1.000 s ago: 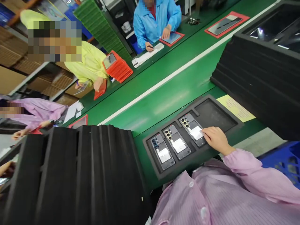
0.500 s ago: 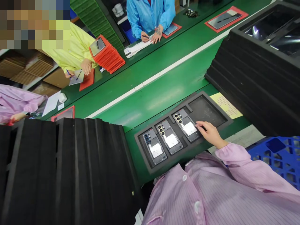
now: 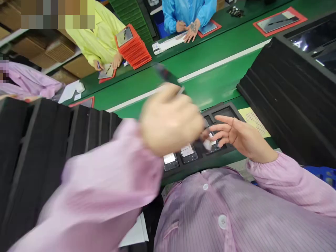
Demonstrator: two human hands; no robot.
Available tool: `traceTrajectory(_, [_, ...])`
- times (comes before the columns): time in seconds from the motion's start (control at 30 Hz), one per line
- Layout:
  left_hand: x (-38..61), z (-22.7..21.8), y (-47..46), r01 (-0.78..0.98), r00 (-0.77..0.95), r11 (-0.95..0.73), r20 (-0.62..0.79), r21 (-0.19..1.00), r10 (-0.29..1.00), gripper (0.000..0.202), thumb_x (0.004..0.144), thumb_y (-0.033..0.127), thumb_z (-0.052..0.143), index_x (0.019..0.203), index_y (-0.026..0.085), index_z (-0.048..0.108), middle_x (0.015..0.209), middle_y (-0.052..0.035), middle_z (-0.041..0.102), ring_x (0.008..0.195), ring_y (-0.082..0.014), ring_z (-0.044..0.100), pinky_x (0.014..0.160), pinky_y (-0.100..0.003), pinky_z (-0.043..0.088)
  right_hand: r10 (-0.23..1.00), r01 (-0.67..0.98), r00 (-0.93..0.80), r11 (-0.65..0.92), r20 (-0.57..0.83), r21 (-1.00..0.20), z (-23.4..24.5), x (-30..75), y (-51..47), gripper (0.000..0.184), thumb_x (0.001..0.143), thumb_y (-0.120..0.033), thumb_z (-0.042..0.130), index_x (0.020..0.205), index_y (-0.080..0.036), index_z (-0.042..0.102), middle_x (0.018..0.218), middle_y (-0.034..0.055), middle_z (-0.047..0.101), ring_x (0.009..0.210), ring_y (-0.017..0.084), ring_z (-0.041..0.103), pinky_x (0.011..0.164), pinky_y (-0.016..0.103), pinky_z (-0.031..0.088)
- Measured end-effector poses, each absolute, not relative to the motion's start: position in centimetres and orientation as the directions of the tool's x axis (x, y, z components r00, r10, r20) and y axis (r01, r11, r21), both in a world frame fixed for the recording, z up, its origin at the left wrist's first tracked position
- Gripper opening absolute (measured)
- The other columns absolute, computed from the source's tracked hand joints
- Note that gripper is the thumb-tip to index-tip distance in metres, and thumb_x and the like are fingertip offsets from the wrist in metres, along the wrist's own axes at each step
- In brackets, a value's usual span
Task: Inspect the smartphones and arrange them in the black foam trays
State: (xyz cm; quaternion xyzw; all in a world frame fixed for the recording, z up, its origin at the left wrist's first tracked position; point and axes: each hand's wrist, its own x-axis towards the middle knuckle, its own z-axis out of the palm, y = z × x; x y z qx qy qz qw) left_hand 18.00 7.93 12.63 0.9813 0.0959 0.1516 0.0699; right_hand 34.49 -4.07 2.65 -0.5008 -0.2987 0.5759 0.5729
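My left hand point(image 3: 170, 120) is raised in front of the camera and blurred by motion. It is closed around a dark flat piece point(image 3: 165, 74) that sticks up behind the fingers. Beyond it lies a black foam tray point(image 3: 228, 107) on the green bench, with open-backed phones point(image 3: 187, 151) in its slots, partly hidden by the hand. My right hand point(image 3: 237, 135) hovers over the tray's right part, fingers stretched and apart, holding nothing I can see.
Stacks of black foam trays stand at the left point(image 3: 52, 147) and the right point(image 3: 288, 91). A yellow pad point(image 3: 254, 119) lies beside the tray. Across the green belt point(image 3: 210, 78), people in yellow point(image 3: 99, 35) and blue point(image 3: 187, 10) coats work beside a stack of red trays point(image 3: 133, 47).
My left arm has swung in from the left with a dark flat piece. My right hand has lifted off the right phone and spread its fingers. The camera has tilted.
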Motion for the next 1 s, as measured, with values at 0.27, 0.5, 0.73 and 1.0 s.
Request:
traceTrajectory(0.27, [19.7,2.4,3.7,0.435,0.820,-0.884,0.331,0.171,0.467,0.036,0.088,0.012,0.031,0.117,0.021,0.050,0.134,-0.0065,0.047,0.132,-0.0241,0.034,0.106,-0.053,0.028,0.896,0.235,0.441,-0.066,0.046,-0.970,-1.9,40.3,-4.4,0.050,0.079,-0.034,0.051,0.126,-0.020,0.045,0.127,0.0058,0.051,0.118,0.023,0.047,0.097,0.042,0.042])
traceTrajectory(0.5, [5.3,-8.1,1.6,0.893,0.304,-0.300,0.041,0.337,0.952,0.038,0.077,0.021,0.049,0.113,0.009,0.054,0.125,-0.0237,0.049,0.123,-0.0382,0.041,0.100,-0.059,0.034,0.832,0.731,0.550,-0.437,0.073,-0.525,-11.7,43.5,-5.1,0.047,0.078,-0.025,0.047,0.122,-0.009,0.052,0.107,0.0169,0.061,0.097,0.030,0.059,0.081,0.043,0.049])
traceTrajectory(0.73, [2.5,-11.9,-3.3,0.913,0.186,-0.152,-0.054,0.379,0.981,0.036,0.084,0.027,0.041,0.116,0.014,0.052,0.128,-0.0199,0.050,0.128,-0.0332,0.038,0.099,-0.057,0.037,0.916,0.879,0.383,-0.323,0.118,-0.350,-11.7,40.3,-5.1,0.034,0.080,-0.023,0.047,0.109,-0.010,0.060,0.121,0.0219,0.051,0.108,0.038,0.047,0.086,0.054,0.038])
traceTrajectory(1.0, [1.6,-11.7,-5.3,0.875,0.263,-0.214,-0.056,0.435,0.963,0.029,0.086,0.026,0.043,0.108,0.015,0.059,0.122,-0.0167,0.058,0.129,-0.0318,0.037,0.097,-0.057,0.038,0.965,0.974,0.203,-0.182,0.165,-0.132,-10.7,38.6,-5.0,0.041,0.087,-0.033,0.033,0.099,-0.007,0.062,0.110,0.0230,0.059,0.100,0.035,0.054,0.077,0.044,0.043])
